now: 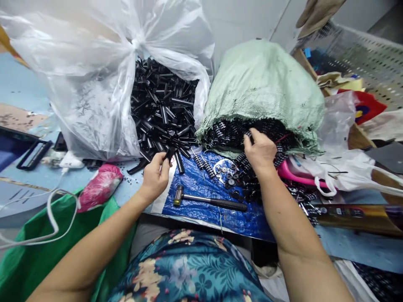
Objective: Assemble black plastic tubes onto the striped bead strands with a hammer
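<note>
My left hand (pixel 156 176) is closed on a small black plastic piece (pixel 170 154), pinched between thumb and fingers. Just beyond it, many black plastic pieces (pixel 163 113) spill from a clear plastic bag (pixel 94 96). My right hand (pixel 260 150) reaches to the mouth of a pale green woven sack (pixel 261 79), its fingertips among dark beaded-looking parts (pixel 229 130). Whether those fingers grip a part cannot be made out. Between my hands, a small hammer (pixel 208 201) with a black handle lies on a blue sheet (pixel 195 184), near small round black discs (pixel 231 176).
A pink wrapped bundle (pixel 102 186) and a white cable (pixel 52 214) lie at left, above green cloth (pixel 91 235). On the right are a pink-rimmed item (pixel 292 176), a white plastic bag (pixel 349 172), a shiny brown-gold object (pixel 355 216) and a perforated basket (pixel 371 63).
</note>
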{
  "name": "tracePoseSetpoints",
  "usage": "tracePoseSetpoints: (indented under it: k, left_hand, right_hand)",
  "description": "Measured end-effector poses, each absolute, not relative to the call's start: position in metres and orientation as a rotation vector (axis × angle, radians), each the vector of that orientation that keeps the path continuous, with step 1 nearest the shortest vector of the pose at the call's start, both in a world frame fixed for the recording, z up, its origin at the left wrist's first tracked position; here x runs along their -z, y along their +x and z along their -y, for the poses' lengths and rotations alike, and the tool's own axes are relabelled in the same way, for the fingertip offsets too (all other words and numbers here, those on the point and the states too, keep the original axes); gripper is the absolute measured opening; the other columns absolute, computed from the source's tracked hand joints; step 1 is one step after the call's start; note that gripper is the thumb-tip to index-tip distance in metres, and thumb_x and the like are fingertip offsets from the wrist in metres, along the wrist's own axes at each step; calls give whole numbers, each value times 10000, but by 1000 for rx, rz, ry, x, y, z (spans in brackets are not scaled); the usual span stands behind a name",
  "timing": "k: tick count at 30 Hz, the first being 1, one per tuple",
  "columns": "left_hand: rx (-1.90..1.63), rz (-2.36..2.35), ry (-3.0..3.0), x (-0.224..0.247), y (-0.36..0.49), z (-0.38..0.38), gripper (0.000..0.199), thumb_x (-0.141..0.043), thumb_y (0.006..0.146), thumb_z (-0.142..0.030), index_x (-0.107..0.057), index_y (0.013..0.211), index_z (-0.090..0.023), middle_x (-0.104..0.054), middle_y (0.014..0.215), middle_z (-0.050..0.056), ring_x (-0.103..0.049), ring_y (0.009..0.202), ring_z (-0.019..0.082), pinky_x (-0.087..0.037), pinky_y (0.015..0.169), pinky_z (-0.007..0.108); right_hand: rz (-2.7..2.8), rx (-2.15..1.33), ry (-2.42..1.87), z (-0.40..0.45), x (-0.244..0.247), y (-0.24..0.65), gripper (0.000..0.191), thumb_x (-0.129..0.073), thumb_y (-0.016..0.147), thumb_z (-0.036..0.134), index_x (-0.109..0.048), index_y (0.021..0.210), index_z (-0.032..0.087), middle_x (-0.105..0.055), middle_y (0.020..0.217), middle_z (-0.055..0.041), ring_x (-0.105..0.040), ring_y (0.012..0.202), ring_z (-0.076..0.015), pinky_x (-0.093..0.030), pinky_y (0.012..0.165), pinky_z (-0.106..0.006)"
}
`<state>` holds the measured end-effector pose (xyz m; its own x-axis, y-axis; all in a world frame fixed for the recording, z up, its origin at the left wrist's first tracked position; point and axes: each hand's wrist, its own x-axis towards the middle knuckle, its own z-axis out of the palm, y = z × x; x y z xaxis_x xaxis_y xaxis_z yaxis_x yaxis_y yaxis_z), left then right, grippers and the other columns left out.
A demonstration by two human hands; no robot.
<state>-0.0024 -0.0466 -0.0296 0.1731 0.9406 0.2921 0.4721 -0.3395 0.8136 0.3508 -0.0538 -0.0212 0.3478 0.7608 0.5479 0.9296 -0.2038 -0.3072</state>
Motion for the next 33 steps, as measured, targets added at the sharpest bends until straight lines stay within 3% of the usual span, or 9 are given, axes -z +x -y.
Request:
tracePoseSetpoints:
  k: [6, 9, 14, 18, 21, 25, 27, 30, 33]
  left_hand:
    - [-906, -1074, 930, 26, -1, 81, 272, -643, 823, -400, -452, 865, -211, -553, 574, -79, -371, 386, 56, -255, 417, 183]
    - [-806, -991, 936, 22, 7, 88, 320, -660, 836, -454, -507, 935, -190, -559, 560, -75, -368, 375, 43, -244, 408, 168]
    - [-675, -905, 985, 22, 26, 103, 323, -646, 840, -421, -479, 1015, -209, -660, 748, -35, -491, 420, 62, -309, 413, 180]
    - [-636, -911, 1065, 25, 36, 116, 284, -573, 898, -468, -468, 917, -204, -620, 678, -43, -441, 395, 53, -269, 409, 188]
    - [-731, -933, 1211, 23, 43, 126, 320, -525, 944, -511, -489, 867, -202, -580, 652, -41, -424, 434, 61, -310, 450, 210]
    - [-850, -904, 1452, 17, 55, 136, 263, -585, 936, -451, -580, 895, -191, -603, 759, -6, -526, 644, 107, -435, 635, 246]
    - [-865, -869, 1506, 15, 61, 136, 252, -705, 848, -409, -624, 928, -184, -611, 802, 1, -542, 730, 130, -446, 698, 260]
    - [-815, -876, 1510, 15, 60, 135, 244, -730, 810, -392, -642, 864, -171, -567, 746, -8, -487, 690, 126, -408, 654, 265]
    - [-770, -915, 1436, 15, 48, 134, 276, -710, 827, -431, -618, 807, -172, -511, 689, -23, -432, 641, 115, -371, 605, 263]
  right_hand:
    - [882, -8, -1539, 79, 24, 347, 453, -730, 792, 550, -703, 1048, 177, -691, 931, -58, -629, 812, -193, -545, 822, -388]
    - [724, -193, -1433, 106, 23, 323, 495, -571, 878, 661, -662, 1025, 197, -658, 897, -43, -633, 780, -174, -567, 714, -355]
    - [477, -1092, -1140, 147, 23, 268, 446, -508, 904, 680, -593, 970, 247, -507, 696, 39, -488, 540, -114, -470, 508, -263]
    - [399, -1227, -1076, 166, 24, 227, 420, -548, 895, 671, -575, 1022, 272, -379, 596, 93, -281, 417, -80, -287, 402, -207]
    - [378, -1221, -1055, 172, 23, 204, 417, -517, 921, 660, -588, 1077, 279, -395, 587, 94, -296, 411, -75, -301, 406, -200]
    - [434, -1074, -1077, 171, 27, 180, 381, -473, 956, 585, -610, 1006, 233, -630, 854, -14, -643, 748, -140, -561, 674, -286]
    - [575, -1001, -1119, 170, 31, 174, 419, -376, 998, 557, -616, 1051, 216, -675, 1073, -82, -683, 1008, -200, -583, 874, -384]
    - [929, -849, -1226, 175, 39, 178, 499, -359, 1015, 566, -554, 1316, 219, -602, 1351, -143, -590, 1290, -261, -516, 1054, -480]
    - [1422, -521, -1306, 185, 45, 194, 918, -673, 836, 650, -283, 1568, 259, -329, 1609, -181, -302, 1517, -362, -460, 1115, -574]
